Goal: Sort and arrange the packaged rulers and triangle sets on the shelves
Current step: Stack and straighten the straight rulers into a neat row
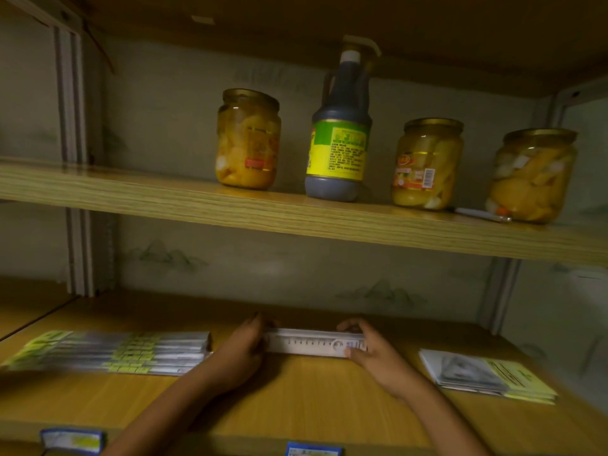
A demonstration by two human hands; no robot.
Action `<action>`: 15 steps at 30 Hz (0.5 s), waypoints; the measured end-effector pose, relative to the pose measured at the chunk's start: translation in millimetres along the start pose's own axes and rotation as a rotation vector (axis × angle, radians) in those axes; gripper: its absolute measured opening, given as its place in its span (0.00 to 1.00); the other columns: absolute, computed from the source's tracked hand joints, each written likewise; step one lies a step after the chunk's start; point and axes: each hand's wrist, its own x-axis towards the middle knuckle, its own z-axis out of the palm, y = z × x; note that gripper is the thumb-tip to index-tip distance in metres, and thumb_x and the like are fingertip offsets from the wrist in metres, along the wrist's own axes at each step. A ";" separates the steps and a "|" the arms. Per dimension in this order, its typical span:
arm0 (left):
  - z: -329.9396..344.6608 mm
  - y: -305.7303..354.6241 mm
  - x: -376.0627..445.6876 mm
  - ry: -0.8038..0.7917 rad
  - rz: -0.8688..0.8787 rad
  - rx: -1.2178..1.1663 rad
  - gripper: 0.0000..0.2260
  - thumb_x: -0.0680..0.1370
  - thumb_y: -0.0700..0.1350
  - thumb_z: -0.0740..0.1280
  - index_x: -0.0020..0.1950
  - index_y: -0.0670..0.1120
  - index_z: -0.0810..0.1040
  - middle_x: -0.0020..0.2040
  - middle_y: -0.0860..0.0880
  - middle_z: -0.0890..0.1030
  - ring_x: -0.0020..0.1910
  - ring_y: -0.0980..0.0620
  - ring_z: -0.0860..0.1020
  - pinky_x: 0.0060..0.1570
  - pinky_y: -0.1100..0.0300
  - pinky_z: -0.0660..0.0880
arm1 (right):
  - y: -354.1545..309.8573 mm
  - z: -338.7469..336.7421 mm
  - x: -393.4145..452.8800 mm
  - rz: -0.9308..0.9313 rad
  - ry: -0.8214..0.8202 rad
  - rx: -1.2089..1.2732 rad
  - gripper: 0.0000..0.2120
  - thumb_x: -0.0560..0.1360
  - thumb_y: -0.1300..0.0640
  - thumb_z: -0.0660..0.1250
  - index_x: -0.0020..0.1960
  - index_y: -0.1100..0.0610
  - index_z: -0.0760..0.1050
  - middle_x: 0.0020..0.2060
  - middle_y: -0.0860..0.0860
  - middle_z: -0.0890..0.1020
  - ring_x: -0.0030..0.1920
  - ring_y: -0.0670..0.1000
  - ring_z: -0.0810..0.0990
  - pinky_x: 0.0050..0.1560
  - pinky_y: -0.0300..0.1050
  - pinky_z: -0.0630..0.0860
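Note:
A white packaged ruler lies across the middle of the lower shelf. My left hand grips its left end and my right hand pinches its right end, thumb at the front and fingers behind. To the left, a pile of long packaged rulers with yellow-green labels lies flat. At the right sits a stack of packaged triangle sets with yellow-green cards.
The upper shelf holds three jars of preserved fruit, a dark sauce bottle and a pen. Blue price tags hang on the lower shelf's front edge. Metal uprights stand at the left.

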 end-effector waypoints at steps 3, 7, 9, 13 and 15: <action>1.3 -0.1 -1.9 -0.019 0.015 0.021 0.16 0.78 0.36 0.58 0.65 0.48 0.68 0.62 0.48 0.72 0.59 0.54 0.71 0.53 0.68 0.66 | 1.1 2.2 -3.1 -0.009 -0.036 -0.049 0.14 0.81 0.62 0.60 0.60 0.45 0.70 0.56 0.44 0.76 0.54 0.44 0.78 0.44 0.36 0.79; 0.8 0.4 -4.7 0.001 0.018 -0.002 0.16 0.78 0.36 0.58 0.62 0.52 0.67 0.60 0.51 0.72 0.57 0.56 0.71 0.52 0.69 0.68 | 0.7 3.5 -1.5 -0.037 -0.003 -0.080 0.15 0.81 0.62 0.60 0.59 0.43 0.69 0.58 0.44 0.74 0.56 0.41 0.75 0.46 0.33 0.77; 1.0 -0.6 -4.4 0.021 0.027 -0.014 0.16 0.78 0.37 0.59 0.60 0.55 0.66 0.59 0.53 0.72 0.56 0.58 0.71 0.50 0.73 0.67 | 1.3 2.6 -1.3 -0.050 0.015 -0.093 0.15 0.80 0.62 0.61 0.58 0.41 0.69 0.58 0.42 0.74 0.58 0.41 0.74 0.46 0.32 0.75; 2.2 -2.5 -3.7 0.028 0.027 0.001 0.16 0.78 0.37 0.59 0.59 0.57 0.67 0.59 0.53 0.72 0.57 0.56 0.72 0.50 0.72 0.67 | 4.1 2.2 -4.1 -0.064 -0.001 -0.120 0.15 0.80 0.61 0.62 0.57 0.40 0.69 0.57 0.42 0.74 0.55 0.43 0.76 0.42 0.34 0.78; -0.1 -2.2 -4.5 0.046 0.030 -0.019 0.17 0.77 0.36 0.60 0.57 0.58 0.69 0.57 0.55 0.73 0.57 0.58 0.73 0.49 0.75 0.68 | 4.5 2.0 -4.6 -0.070 0.019 -0.105 0.15 0.80 0.61 0.63 0.58 0.41 0.69 0.57 0.41 0.74 0.55 0.42 0.76 0.42 0.33 0.79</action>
